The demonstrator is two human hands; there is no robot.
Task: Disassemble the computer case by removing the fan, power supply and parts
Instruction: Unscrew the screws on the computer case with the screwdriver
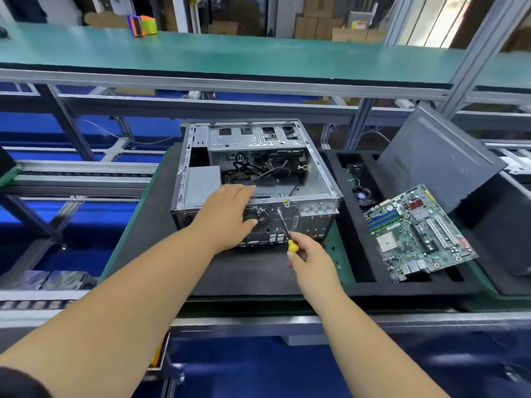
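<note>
Computer case [258, 173] lies open on the tabletop [244, 271]; my left hand [230, 216] rests flat, fingers spread, on its rear edge, my right hand [309, 261] pinching a screwdriver [284, 225] against the rear panel.

- Desk [138, 225]: green surface, with a black foam mat [253, 271] laid over its middle.
- Computer case [255, 179] sits on the mat, open side up, rear panel toward the person.
- Just right of the mat: black foam tray [365, 282] with cut-out compartments.
- Motherboard [416, 234] lies tilted across the tray's right part.
- Dark grey side panel [439, 156] stands tilted at the tray's far right corner; what it leans on is unclear.
</note>
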